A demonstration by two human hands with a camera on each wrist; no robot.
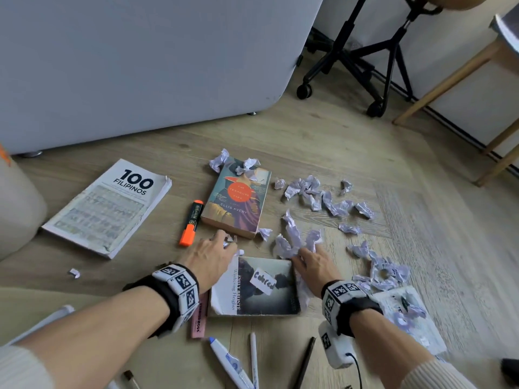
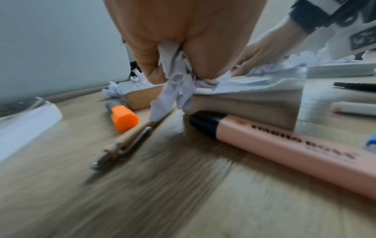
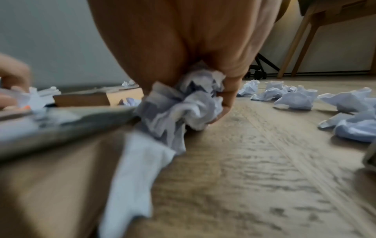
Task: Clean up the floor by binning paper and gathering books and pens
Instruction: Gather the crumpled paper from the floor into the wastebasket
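Note:
My left hand (image 1: 217, 249) grips crumpled pale paper (image 2: 175, 83) at the upper left corner of the dark Wuthering Heights book (image 1: 258, 287). My right hand (image 1: 310, 259) holds a bigger wad of paper (image 3: 183, 104) at that book's upper right corner. More crumpled scraps (image 1: 331, 197) lie scattered on the floor to the right and on the Teahouse Fire book (image 1: 238, 197). The "100 Filipinos" book (image 1: 109, 206) lies at the left. An orange highlighter (image 1: 191, 223), a pink highlighter (image 2: 284, 148) and a brown pen (image 2: 126, 141) lie near my left hand.
A grey cabinet (image 1: 140, 66) stands behind. An office chair base (image 1: 365, 66) and wooden table legs (image 1: 449, 77) are at the back right. Correction tape (image 1: 230, 363), a white pen (image 1: 254, 357) and a dark pen (image 1: 306, 360) lie near me. A white notebook (image 1: 418, 332) with scraps lies under my right forearm.

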